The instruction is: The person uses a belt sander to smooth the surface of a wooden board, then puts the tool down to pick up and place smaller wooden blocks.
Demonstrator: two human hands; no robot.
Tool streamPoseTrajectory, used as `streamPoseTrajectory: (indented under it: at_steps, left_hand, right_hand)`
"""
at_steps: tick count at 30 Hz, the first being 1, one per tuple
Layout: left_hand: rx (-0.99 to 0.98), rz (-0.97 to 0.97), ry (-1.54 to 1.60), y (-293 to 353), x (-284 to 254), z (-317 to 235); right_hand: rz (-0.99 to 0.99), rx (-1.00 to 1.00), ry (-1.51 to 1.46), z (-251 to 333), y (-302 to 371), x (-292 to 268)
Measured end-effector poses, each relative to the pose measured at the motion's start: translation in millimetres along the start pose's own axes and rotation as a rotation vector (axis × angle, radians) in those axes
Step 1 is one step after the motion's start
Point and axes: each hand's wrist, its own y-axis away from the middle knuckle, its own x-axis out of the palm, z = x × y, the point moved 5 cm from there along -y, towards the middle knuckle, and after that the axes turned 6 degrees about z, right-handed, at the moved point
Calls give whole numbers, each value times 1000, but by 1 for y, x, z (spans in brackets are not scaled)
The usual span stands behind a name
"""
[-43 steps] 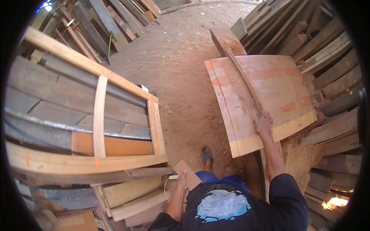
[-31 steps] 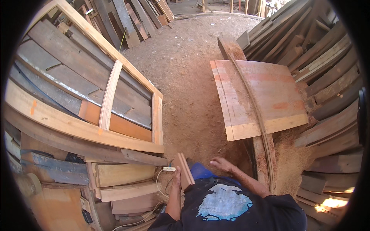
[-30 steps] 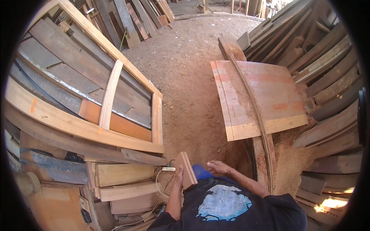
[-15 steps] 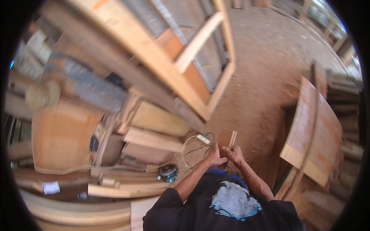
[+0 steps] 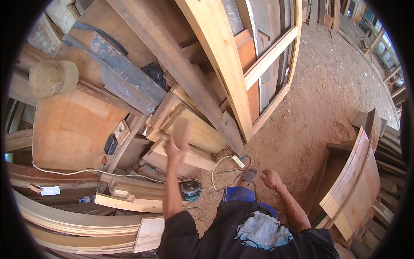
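Note:
My left hand (image 5: 173,150) is raised over the stacked timber on the left, closed around a small flat wooden board (image 5: 182,131). The board stands up out of the fist and is blurred by motion. Beneath it lie several pale wooden planks (image 5: 199,134). Lower and to the right, my right hand (image 5: 270,178) hangs over the dusty ground, apart from the board. Its fingers are curled in, and nothing shows in them.
A wooden frame (image 5: 224,73) leans across the upper middle. Near my legs are a white power strip (image 5: 238,161), its cable and a green-and-black power sander (image 5: 190,190). Curved panels (image 5: 351,185) stand at right. A cap (image 5: 54,79) rests on boards at left.
My left hand has carried the wooden board up and left, away from my lap. My right hand has let go of it and moved slightly right. The view has shifted too.

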Motion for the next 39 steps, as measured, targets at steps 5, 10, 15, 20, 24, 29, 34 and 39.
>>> streamPoseTrajectory:
  at_steps: [5, 10, 15, 20, 24, 29, 34, 39]
  left_hand:
    - [171, -142, -149, -170, -3, 21]
    - [139, 56, -444, -263, -67, 146]
    - [-21, -206, -560, -226, 45, 78]
    - [140, -82, -485, -97, 121, -10]
    - [408, 836, -590, 111, 295, -111]
    - [1111, 1059, -138, 297, 384, -237]
    - [920, 1361, 46, 387, 444, -341]
    - [1004, 1198, 203, 441, 492, -420]
  right_hand:
    - [-113, 282, 27, -133, 28, -17]
    - [-133, 574, -510, -140, 56, -12]
    - [-439, 680, -345, -262, 117, 38]
    - [-320, 661, -654, -233, 113, 111]
    - [-336, 724, -769, -215, 159, 173]
    - [-398, 722, -929, -215, 182, 233]
    - [-557, 742, -1011, -232, 208, 293]
    - [-834, 786, -1003, -296, 224, 395]
